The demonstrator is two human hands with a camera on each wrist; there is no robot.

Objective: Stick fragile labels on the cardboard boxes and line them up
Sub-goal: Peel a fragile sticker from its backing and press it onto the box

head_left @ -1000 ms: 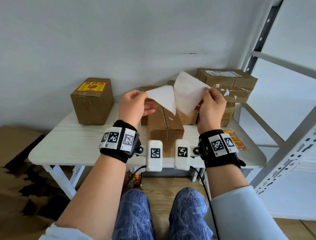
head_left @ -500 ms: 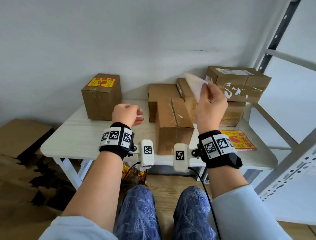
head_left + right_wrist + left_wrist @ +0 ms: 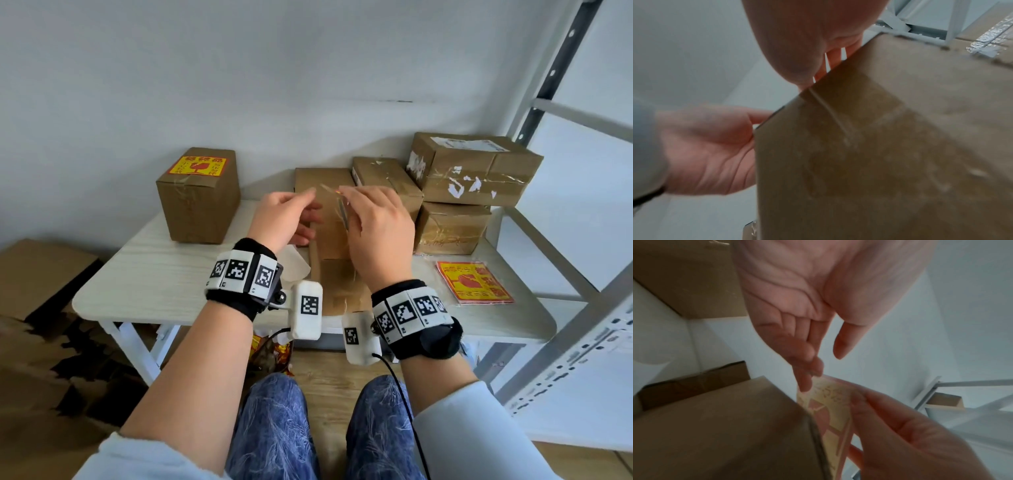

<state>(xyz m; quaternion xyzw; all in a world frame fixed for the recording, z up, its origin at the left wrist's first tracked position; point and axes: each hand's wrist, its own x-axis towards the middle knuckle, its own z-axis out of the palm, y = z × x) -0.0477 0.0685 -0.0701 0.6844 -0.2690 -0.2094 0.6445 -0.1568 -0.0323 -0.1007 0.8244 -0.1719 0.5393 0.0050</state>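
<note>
A peeled yellow-and-red fragile label (image 3: 342, 209) (image 3: 828, 410) hangs edge-on over a plain cardboard box (image 3: 330, 240) (image 3: 725, 426) (image 3: 879, 146) at the table's middle. My right hand (image 3: 349, 205) (image 3: 900, 434) pinches the label at its right side. My left hand (image 3: 308, 205) (image 3: 822, 369) reaches in from the left with straight fingers, and its fingertips (image 3: 805, 386) touch the label's top edge. A box with a fragile label on top (image 3: 198, 195) stands at the back left.
White backing paper (image 3: 296, 269) lies on the table (image 3: 154, 274) beside the middle box. Several plain boxes (image 3: 472, 168) are stacked at the back right. A pile of spare labels (image 3: 474, 282) lies at the right. A metal rack (image 3: 582, 240) stands to the right.
The two hands pulled the backing off the label. The left hand dropped low, and the backing now lies on the table. The right hand brought the label down over the middle box and the left hand rose to it.
</note>
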